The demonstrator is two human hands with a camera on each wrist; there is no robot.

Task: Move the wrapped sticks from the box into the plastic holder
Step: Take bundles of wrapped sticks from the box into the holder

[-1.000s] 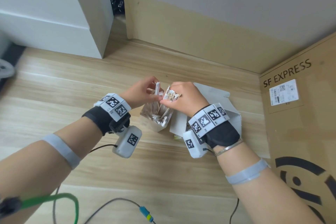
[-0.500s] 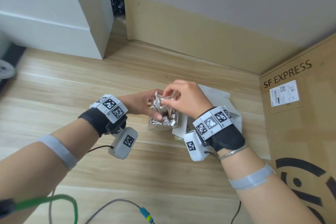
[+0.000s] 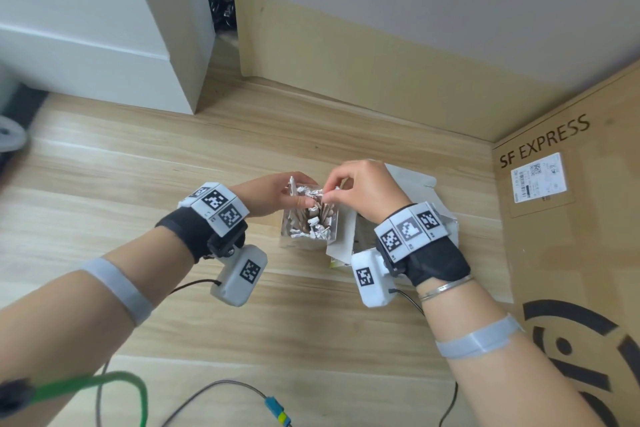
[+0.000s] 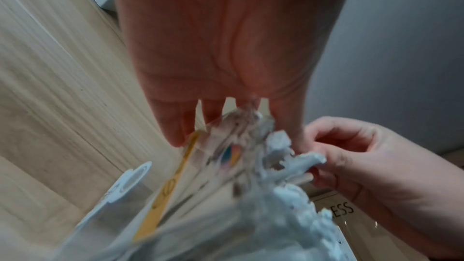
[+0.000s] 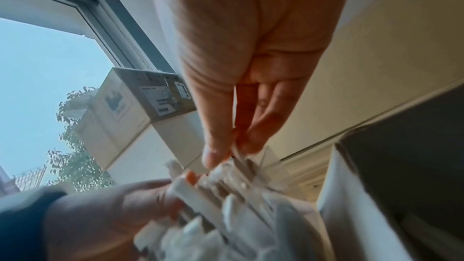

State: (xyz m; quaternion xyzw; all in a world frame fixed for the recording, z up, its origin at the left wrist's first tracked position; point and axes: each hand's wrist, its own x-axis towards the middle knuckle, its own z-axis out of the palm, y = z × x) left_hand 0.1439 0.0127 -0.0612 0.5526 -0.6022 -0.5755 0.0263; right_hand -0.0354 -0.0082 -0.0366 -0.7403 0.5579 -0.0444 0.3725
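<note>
Left hand [image 3: 273,194] grips the far-left rim of the clear plastic holder [image 3: 308,236] on the table [image 3: 138,184]. Right hand [image 3: 360,191] pinches wrapped sticks [image 3: 317,218] standing inside it. White box [image 3: 408,191] lies just right.

A pale wood-grain floor [image 3: 180,163] runs to a wall [image 3: 415,10], grey-white above and tan below. A white cabinet [image 3: 86,28] stands at far left, dark clutter in the gap beside it. A brown cardboard carton [image 3: 571,236] printed "SF EXPRESS" rises at right. A window [image 5: 37,76] shows daylight sky and foliage.
</note>
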